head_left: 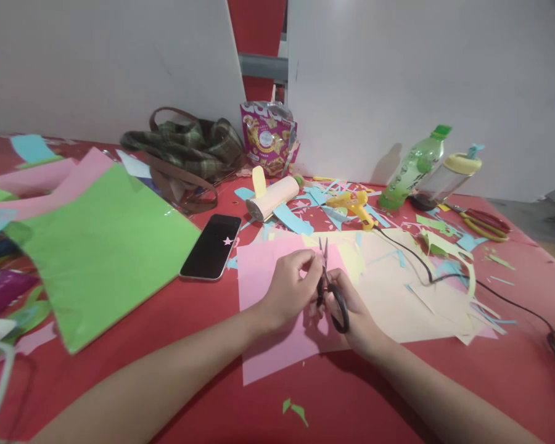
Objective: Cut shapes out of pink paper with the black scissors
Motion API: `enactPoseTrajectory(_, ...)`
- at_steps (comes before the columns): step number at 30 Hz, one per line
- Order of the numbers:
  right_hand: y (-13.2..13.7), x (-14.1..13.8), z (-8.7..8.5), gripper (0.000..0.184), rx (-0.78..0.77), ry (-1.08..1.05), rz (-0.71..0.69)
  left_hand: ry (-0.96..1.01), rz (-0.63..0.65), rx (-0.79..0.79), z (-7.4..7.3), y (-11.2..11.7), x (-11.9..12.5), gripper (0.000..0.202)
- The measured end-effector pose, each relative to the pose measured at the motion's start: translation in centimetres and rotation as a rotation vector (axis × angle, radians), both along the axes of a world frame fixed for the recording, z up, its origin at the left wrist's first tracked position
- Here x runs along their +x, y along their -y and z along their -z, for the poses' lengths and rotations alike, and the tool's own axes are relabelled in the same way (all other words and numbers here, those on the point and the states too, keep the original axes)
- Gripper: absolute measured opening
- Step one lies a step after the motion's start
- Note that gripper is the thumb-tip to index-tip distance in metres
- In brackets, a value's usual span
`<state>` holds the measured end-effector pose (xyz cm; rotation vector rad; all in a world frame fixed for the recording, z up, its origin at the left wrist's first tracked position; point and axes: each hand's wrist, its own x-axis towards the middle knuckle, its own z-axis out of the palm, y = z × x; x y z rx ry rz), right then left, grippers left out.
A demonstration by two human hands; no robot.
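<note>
My right hand [354, 311] grips a pair of small scissors [340, 311] by its black handles, with the blades pointing away from me and slightly parted. Beside the blades, my left hand [290, 282] is closed in a pinch; whatever lies between its fingertips is too small or hidden to make out. Both hands are above a pink paper sheet [263, 354]. A phone [208, 250] lies to the left of my left hand, with a small pink paper star [227, 242] on its dark screen.
Left lies a large green paper sheet [106, 246]. Behind my hands are a paper-wrapped tube [277, 197], a yellow glue gun [354, 203] with a black cord, and many scraps. A green bottle [414, 169], a clear cup [446, 179] and red-yellow scissors [485, 223] are at right.
</note>
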<state>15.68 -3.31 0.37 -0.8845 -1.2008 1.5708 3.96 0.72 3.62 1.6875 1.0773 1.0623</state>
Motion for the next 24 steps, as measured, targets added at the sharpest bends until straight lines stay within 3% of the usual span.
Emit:
enactPoseTrajectory(13, 0.21, 0.04, -0.28, 0.023, 0.007, 0.081, 0.036, 0.042, 0.042, -0.082, 0.17, 0.28, 0.08, 0.03)
enactPoseTrajectory(24, 0.32, 0.03, -0.24, 0.02, 0.004, 0.082, 0.033, -0.032, 0.057, -0.051, 0.02, 0.19, 0.07, 0.031)
